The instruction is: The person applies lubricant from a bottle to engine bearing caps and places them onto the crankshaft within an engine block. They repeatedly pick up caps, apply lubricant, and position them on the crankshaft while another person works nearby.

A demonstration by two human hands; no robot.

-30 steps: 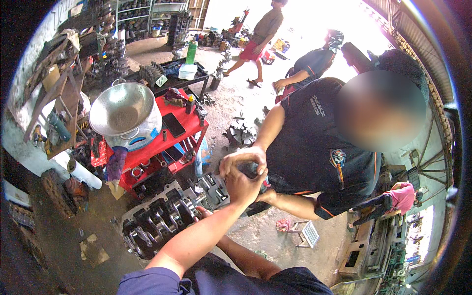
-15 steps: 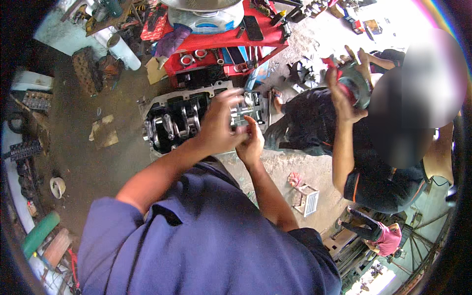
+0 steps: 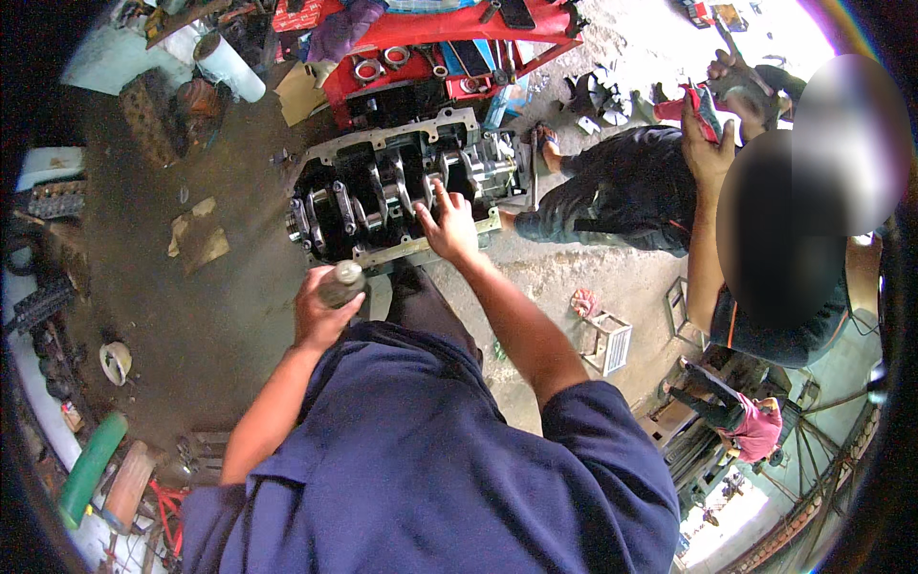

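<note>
My left hand (image 3: 317, 314) is wrapped round a small, cloudy bottle (image 3: 341, 282) with a pale top, held just in front of the engine block's near edge. My right hand (image 3: 451, 228) reaches over the engine block (image 3: 382, 255) with its fingers apart and nothing in them. Its fingertips are at the crankshaft (image 3: 389, 187); whether they touch the metal I cannot tell. The crankshaft lies along the open block, with its shiny journals and dark throws showing.
Beyond the block stands a red tool stand (image 3: 430, 36) with metal rings on its lower shelf. A co-worker at the right holds a red thing (image 3: 706, 113). Flattened cardboard (image 3: 199, 237) lies on the left floor. A small stool-like frame (image 3: 608, 344) stands at the right.
My hands, close together over the block before, have moved apart. The left has come back toward me and shows the bottle; the right has reached forward over the crankshaft. The view has shifted.
</note>
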